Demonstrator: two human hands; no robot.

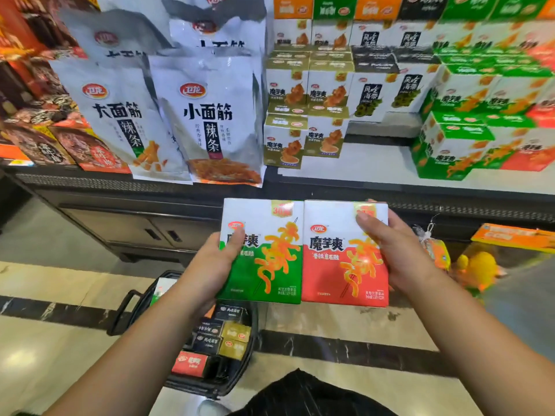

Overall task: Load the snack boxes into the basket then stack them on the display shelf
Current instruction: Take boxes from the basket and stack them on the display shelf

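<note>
Green snack box (264,265): gripped by left hand (216,262), thumb across front, fingers curled behind.
Red snack box (339,265): gripped by right hand (399,253), thumb on top corner.
Boxes touching side by side, upright, held above basket (240,382) w/ more boxes, in front of display shelf (375,172).

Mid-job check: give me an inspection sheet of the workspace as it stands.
Surface: display shelf, white top partly bare beside stacked boxes.
Job's things: green snack box and red snack box held side by side; basket on tiled floor below, holding assorted boxes.
Clutter: large snack bags standing on shelf's left.
Grippers: left hand grips green box; right hand grips red box.
Cables: nothing seen.
Surroundings: dark cabinet under shelf.
</note>
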